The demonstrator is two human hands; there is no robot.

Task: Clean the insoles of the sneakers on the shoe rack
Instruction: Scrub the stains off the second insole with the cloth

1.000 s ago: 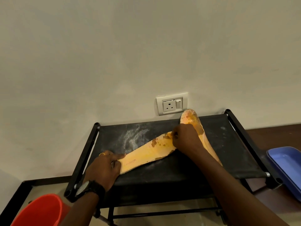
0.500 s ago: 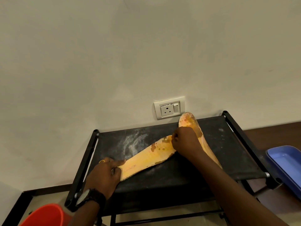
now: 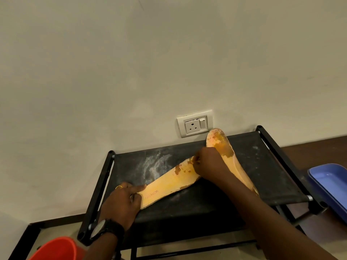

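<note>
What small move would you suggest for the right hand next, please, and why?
Probably draw the right hand a little along the nearer insole toward its heel, onto the brown patch just beside its fingers. The left hand holds the heel end on the shoe rack, so the insole should stay put, and that patch looks dirty.

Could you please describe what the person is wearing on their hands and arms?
The left hand has a thin gold ring on one finger, and a black wristwatch with a round dark face and a black strap sits on that wrist. The right hand shows no ring or band. No sleeves are in view.
</note>
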